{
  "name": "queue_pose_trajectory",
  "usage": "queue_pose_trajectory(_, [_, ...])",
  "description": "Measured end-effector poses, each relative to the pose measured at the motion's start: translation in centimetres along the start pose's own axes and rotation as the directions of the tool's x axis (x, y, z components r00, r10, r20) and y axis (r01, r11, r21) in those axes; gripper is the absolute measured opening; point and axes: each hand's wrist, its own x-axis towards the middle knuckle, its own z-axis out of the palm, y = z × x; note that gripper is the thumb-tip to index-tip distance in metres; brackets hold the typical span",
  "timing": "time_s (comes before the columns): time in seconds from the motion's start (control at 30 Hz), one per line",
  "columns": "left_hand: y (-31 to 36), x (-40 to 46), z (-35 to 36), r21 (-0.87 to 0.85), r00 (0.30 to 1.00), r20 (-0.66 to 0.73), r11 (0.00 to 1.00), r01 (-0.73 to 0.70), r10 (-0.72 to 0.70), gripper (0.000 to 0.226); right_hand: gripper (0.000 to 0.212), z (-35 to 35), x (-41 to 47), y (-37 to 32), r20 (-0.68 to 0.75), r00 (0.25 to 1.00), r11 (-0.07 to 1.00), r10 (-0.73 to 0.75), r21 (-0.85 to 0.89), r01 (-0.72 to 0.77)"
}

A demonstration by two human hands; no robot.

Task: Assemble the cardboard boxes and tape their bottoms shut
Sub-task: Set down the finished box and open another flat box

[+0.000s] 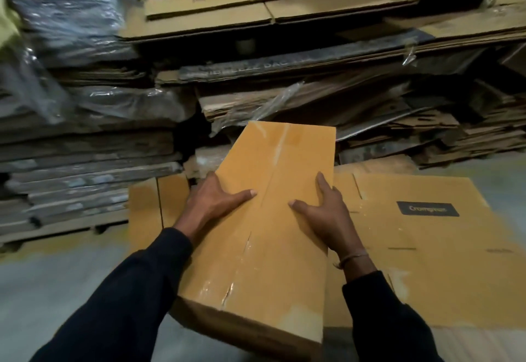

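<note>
A long, assembled yellow-brown cardboard box (264, 236) lies in front of me with its closed flaps facing up. Clear tape runs along the centre seam. My left hand (216, 202) grips the box's left edge, thumb laid flat on top. My right hand (321, 213) grips the right edge the same way, thumb pointing toward the seam. The two thumbs sit on either side of the seam.
Flattened cardboard boxes (427, 248), one with a black label (427, 209), lie on the floor under and right of the box. Tall stacks of flattened cartons (284, 48) and plastic-wrapped bundles (71, 28) stand behind. Grey floor (42, 290) shows at left.
</note>
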Motion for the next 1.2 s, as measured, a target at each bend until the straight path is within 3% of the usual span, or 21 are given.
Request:
queue_pose_trajectory(0.3, [-12.5, -1.9, -5.7, -0.017, 0.989, -0.114, 0.996, 0.092, -0.093, 0.115, 0.107, 13.4, -1.2, -2.9, 0.204, 0.978, 0.998, -0.037, -0.041, 0.047])
queue_pose_trajectory(0.5, [-21.6, -2.7, -6.7, -0.066, 0.965, -0.117, 0.971, 0.23, -0.237, 0.12, 0.127, 22.5, -0.5, -1.8, 0.387, 0.922, 0.998, 0.012, -0.063, 0.013])
queue_pose_trajectory(0.73, [-30.6, -1.7, -7.0, -0.128, 0.935, -0.098, 0.936, 0.328, -0.341, 0.101, 0.134, 32.2, 3.4, 0.3, 0.543, 0.836, 0.996, 0.076, -0.077, -0.041])
queue_pose_trajectory(0.9, [-34.5, 1.7, -8.0, -0.168, 0.934, -0.131, 0.936, 0.31, -0.332, 0.099, 0.131, 36.7, 7.0, -2.3, 0.555, 0.83, 0.994, 0.058, -0.11, 0.004])
queue_pose_trajectory(1.0, [-36.5, 4.3, -8.5, -0.234, 0.941, -0.145, 0.934, 0.269, -0.307, 0.099, 0.117, 38.6, 9.5, -4.0, 0.531, 0.846, 0.989, 0.042, -0.145, 0.042])
queue_pose_trajectory(1.1, [-38.5, 7.1, -8.6, -0.259, 0.957, -0.017, 0.925, 0.277, -0.291, 0.12, 0.105, 40.8, 12.3, -4.0, 0.524, 0.851, 0.972, 0.04, -0.217, 0.087])
queue_pose_trajectory(1.2, [-40.1, 8.6, -6.9, -0.116, 0.955, 0.176, 0.959, 0.26, -0.238, 0.135, 0.096, 42.8, 13.0, -2.7, 0.559, 0.825, 0.928, 0.081, -0.344, 0.142])
